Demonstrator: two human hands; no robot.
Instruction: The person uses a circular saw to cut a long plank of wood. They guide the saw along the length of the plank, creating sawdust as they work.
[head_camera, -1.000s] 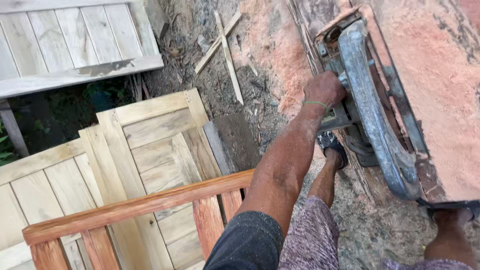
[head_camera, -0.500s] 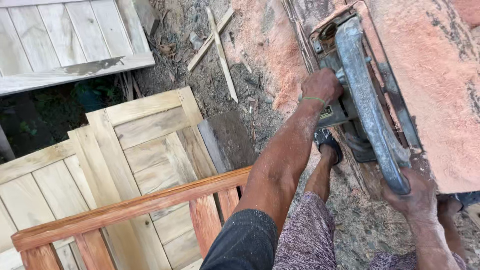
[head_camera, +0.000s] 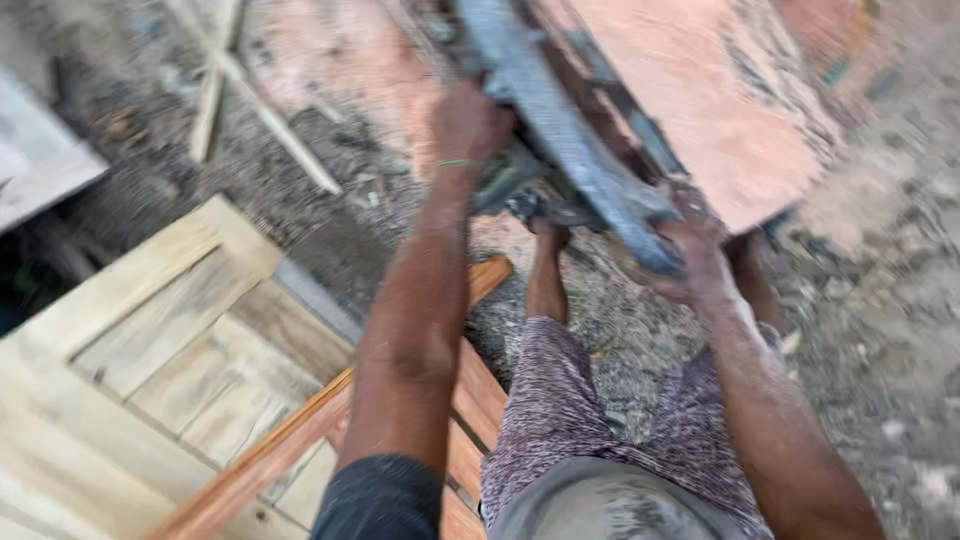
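Both hands are clamped on the same tool here, so nothing is left to be reached for. The left hand (head_camera: 468, 125) is closed around the far end of the grey power saw (head_camera: 560, 130), fingers wrapped over its handle part, a thin green band seen at the wrist. The right hand (head_camera: 695, 262) is curled under the near, lower end of the same saw, though the picture is blurred there and the exact finger wrap can't be told.

The key relation: the saw's long axis runs diagonally, from far-left down to near-right, and it is spanned by the two hands, one at each end. So the saw lies right between the fingers, held at both ends, with the left hand farther out and the right hand nearer the body.

Just to the right of the saw, a reddish-brown slab of wood (head_camera: 720, 110) is seen, touching or nearly touching the tool; which one can't be told.

Farther out, pale wooden door panels (head_camera: 170, 340) are laid flat at near left, a reddish rail (head_camera: 300, 440) is crossing over them, and thin wood strips (head_camera: 260, 110) are scattered on the dirt ground (head_camera: 880, 300) at far left.
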